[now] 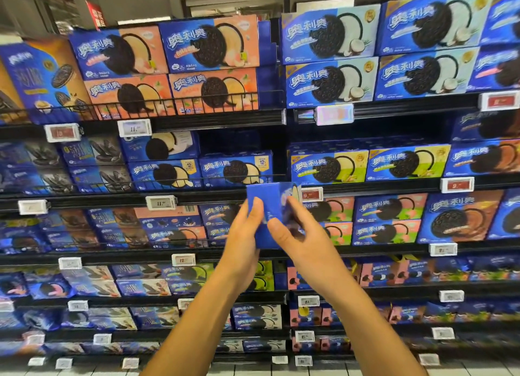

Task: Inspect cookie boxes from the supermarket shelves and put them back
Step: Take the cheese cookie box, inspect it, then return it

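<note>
A blue cookie box (pixel 269 197) is held upright in front of the shelves, one narrow blue side turned toward me and a strip of its printed face showing on the right. My left hand (pixel 244 235) grips its left side from below, fingers wrapped up over the blue panel. My right hand (pixel 295 235) grips the right side, thumb across the front. The lower half of the box is hidden behind both hands. It hangs level with the third shelf, just under a gap (pixel 233 142) in the second shelf's row of boxes.
Shelves (pixel 140 199) full of blue cookie boxes fill the view: peach-coloured ones (pixel 213 91) upper left, coconut ones (pixel 329 80) upper right, green ones (pixel 329 166) to the right. Wire rails and price tags (pixel 161 202) line each shelf edge. White floor tiles show at the bottom.
</note>
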Demonstrator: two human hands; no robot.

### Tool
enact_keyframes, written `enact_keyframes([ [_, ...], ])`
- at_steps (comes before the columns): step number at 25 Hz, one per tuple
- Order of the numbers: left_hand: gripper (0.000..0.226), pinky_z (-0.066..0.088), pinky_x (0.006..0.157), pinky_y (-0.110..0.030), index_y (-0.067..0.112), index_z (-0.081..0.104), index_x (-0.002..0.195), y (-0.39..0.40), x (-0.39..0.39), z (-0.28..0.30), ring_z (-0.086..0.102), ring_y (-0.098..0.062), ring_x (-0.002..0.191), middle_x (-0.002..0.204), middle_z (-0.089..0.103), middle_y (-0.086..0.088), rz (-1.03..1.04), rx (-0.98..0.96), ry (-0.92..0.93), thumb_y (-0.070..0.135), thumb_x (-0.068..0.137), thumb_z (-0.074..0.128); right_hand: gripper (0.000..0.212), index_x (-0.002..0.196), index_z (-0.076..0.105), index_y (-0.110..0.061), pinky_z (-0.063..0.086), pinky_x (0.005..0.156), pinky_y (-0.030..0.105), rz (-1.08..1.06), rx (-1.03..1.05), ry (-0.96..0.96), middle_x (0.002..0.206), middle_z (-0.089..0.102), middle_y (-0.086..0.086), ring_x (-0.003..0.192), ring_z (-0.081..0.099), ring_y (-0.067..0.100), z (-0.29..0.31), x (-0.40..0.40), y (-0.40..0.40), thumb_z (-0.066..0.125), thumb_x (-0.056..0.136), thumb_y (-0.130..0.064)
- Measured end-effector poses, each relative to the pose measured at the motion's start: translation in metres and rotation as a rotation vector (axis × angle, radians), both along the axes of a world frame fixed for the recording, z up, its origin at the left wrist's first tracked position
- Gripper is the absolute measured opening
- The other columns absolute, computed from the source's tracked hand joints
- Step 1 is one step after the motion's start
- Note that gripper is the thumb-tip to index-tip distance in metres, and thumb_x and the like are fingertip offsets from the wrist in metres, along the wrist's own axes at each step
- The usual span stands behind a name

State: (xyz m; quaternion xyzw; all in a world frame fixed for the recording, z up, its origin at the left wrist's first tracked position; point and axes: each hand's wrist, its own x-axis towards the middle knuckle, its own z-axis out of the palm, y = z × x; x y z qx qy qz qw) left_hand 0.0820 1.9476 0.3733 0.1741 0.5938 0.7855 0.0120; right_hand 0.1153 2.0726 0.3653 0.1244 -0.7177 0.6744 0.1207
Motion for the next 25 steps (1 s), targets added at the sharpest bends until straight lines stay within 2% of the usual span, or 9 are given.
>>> enact_keyframes([
  [2,0.053,0.049,0.103,-0.037,0.021,0.051,0.141,0.001,0.002,-0.002,0.059,-0.019,0.125,0.135,0.063,0.001,-0.080,-0.065,0.039,0.049,0.099,0.035,0.074,0.143,0.048,-0.033,0.053,0.090,0.018,-0.097,-0.010,0.030,0.122,0.066,-0.023,0.113,0.062,-0.003,-0.003,0.000,0.002,0.068,0.076,-0.057],
  [5,0.044,0.046,0.105,-0.033,0.032,0.052,0.138,-0.010,-0.003,-0.002,0.054,-0.004,0.126,0.137,0.059,0.016,-0.145,-0.169,0.104,0.050,0.100,0.037,0.051,0.125,0.063,-0.037,0.055,0.081,0.017,-0.104,-0.136,0.048,0.111,0.073,-0.019,0.105,0.068,0.004,-0.007,-0.005,0.019,0.070,0.076,-0.051],
  [9,0.032,0.042,0.094,-0.018,0.037,0.057,0.129,-0.042,-0.024,-0.005,0.052,0.009,0.120,0.136,0.056,0.014,0.103,-0.247,0.055,0.029,0.097,0.058,0.032,0.111,0.077,-0.028,0.059,0.080,0.028,0.073,-0.453,-0.066,0.117,0.075,0.001,0.106,0.071,0.018,-0.013,-0.017,0.040,0.060,0.087,-0.040],
  [11,0.046,0.038,0.095,-0.022,0.033,0.046,0.137,-0.064,-0.037,-0.009,0.051,0.005,0.115,0.138,0.046,0.011,0.287,-0.205,-0.052,0.026,0.094,0.063,0.033,0.113,0.077,-0.028,0.060,0.079,0.030,0.159,-0.584,-0.108,0.120,0.073,0.003,0.106,0.072,0.018,-0.015,-0.021,0.046,0.058,0.089,-0.040],
  [14,0.074,0.034,0.110,-0.036,0.022,0.038,0.147,-0.095,-0.050,-0.020,0.046,-0.009,0.127,0.143,0.044,0.010,0.278,-0.188,-0.185,0.043,0.082,0.066,0.058,0.119,0.074,-0.025,0.060,0.086,0.039,0.295,-0.712,-0.135,0.127,0.070,0.003,0.113,0.069,0.022,-0.020,-0.035,0.045,0.086,0.069,-0.050],
  [17,0.047,0.051,0.095,-0.038,0.019,0.063,0.123,-0.110,-0.059,-0.028,0.066,-0.014,0.111,0.127,0.068,-0.003,0.178,-0.102,-0.149,0.041,0.082,0.062,0.047,0.112,0.078,-0.028,0.060,0.084,0.038,0.318,-0.737,-0.135,0.125,0.071,0.001,0.111,0.070,0.020,-0.027,-0.059,0.035,0.084,0.071,-0.050],
  [20,0.038,0.056,0.073,-0.023,0.022,0.068,0.116,-0.118,-0.074,-0.027,0.071,-0.011,0.101,0.113,0.075,0.004,0.271,-0.051,-0.052,0.041,0.083,0.061,0.036,0.118,0.074,-0.026,0.061,0.079,0.035,0.215,-0.746,-0.135,0.122,0.073,0.001,0.106,0.071,0.018,-0.026,-0.086,0.022,0.055,0.092,-0.043],
  [22,0.043,0.055,0.069,-0.018,0.022,0.067,0.118,-0.126,-0.090,-0.025,0.071,-0.010,0.100,0.111,0.075,0.006,0.342,-0.032,-0.029,0.045,0.082,0.063,0.034,0.124,0.067,-0.026,0.061,0.071,0.033,0.037,-0.645,-0.095,0.114,0.075,0.001,0.097,0.073,0.016,-0.025,-0.109,0.013,0.056,0.094,-0.037],
  [25,0.041,0.057,0.071,-0.022,0.022,0.064,0.119,-0.135,-0.117,-0.026,0.071,-0.011,0.099,0.110,0.075,0.004,0.440,-0.047,-0.031,0.042,0.083,0.064,0.020,0.112,0.071,-0.032,0.058,0.064,0.024,-0.237,-0.433,-0.031,0.102,0.077,-0.003,0.089,0.074,0.012,-0.026,-0.140,-0.002,0.057,0.098,-0.033],
])
